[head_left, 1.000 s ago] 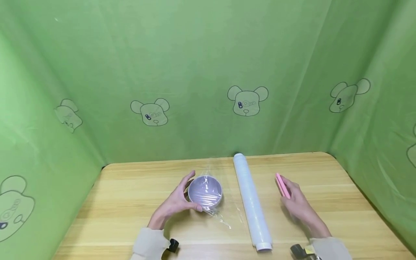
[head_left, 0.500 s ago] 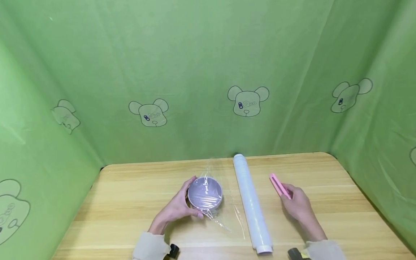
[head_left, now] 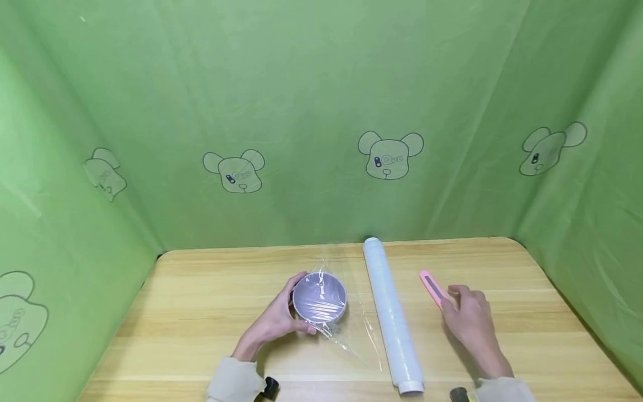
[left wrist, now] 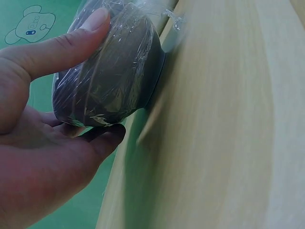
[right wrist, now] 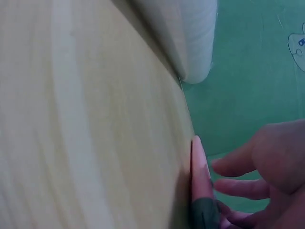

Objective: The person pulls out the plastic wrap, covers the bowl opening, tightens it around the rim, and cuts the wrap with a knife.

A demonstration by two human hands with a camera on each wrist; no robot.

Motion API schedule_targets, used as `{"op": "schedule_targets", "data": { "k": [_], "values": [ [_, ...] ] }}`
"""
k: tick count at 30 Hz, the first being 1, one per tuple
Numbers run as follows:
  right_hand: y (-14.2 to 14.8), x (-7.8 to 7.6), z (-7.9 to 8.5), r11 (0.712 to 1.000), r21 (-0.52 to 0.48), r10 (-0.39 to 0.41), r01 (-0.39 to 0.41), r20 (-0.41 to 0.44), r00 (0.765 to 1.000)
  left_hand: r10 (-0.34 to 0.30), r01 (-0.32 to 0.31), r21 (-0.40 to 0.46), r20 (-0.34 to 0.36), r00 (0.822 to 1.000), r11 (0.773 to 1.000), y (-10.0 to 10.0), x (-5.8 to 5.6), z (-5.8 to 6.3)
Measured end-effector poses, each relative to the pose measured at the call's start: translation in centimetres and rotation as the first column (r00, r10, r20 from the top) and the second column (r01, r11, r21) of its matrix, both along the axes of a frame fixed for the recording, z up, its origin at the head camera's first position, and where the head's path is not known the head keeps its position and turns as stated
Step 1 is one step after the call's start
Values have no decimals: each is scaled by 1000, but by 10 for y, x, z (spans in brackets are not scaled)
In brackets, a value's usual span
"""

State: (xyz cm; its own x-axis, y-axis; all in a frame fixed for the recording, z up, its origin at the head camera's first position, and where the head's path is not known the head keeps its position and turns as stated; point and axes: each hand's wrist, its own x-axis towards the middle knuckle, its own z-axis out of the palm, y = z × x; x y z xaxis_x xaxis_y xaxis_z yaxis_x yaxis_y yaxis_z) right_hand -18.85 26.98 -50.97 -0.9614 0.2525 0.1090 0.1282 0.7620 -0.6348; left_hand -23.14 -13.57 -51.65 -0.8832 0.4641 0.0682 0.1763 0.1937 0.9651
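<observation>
My left hand [head_left: 273, 319] grips a small purple-grey bowl [head_left: 319, 296] from its left side, thumb at the front and fingers behind. Clear cling film [left wrist: 97, 83] stretches over the bowl's mouth and clings to its wall, with loose ends trailing onto the table. A pink utility knife [head_left: 431, 285] with a grey strip lies on the table at the right. Beside its near end is my right hand [head_left: 472, 318], fingers spread and loosely bent; in the right wrist view the thumb stands off the knife, while contact by the lower fingers is hard to tell.
A long white roll of cling film [head_left: 393, 318] lies lengthwise between the bowl and the knife. The wooden table [head_left: 201, 312] is bordered by a green curtain [head_left: 301, 111] at the back and both sides.
My right hand has brought the pink utility knife left and down to the table, then loosened its fingers from it. My left hand keeps holding the bowl in nearly the same place.
</observation>
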Motion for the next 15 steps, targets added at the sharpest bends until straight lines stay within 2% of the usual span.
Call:
{"op": "schedule_targets", "data": {
  "k": [3,7,9,11,15],
  "values": [
    [-11,6,15,998,-30,45,-48,-84,995,7,-7,0,9,1000,1000,0,0,1],
    [-43,17,50,975,-106,176,-195,-165,970,11,-11,7,10,1000,1000,0,0,4],
    [-65,24,65,953,-142,244,-267,-158,957,11,-11,5,10,1000,1000,0,0,5],
    [-87,32,72,928,-172,309,-330,-139,941,12,-12,3,12,1000,1000,0,0,5],
    [-124,44,69,850,-330,415,-412,-63,908,10,-10,9,20,1000,1000,0,0,4]
  ]
}}
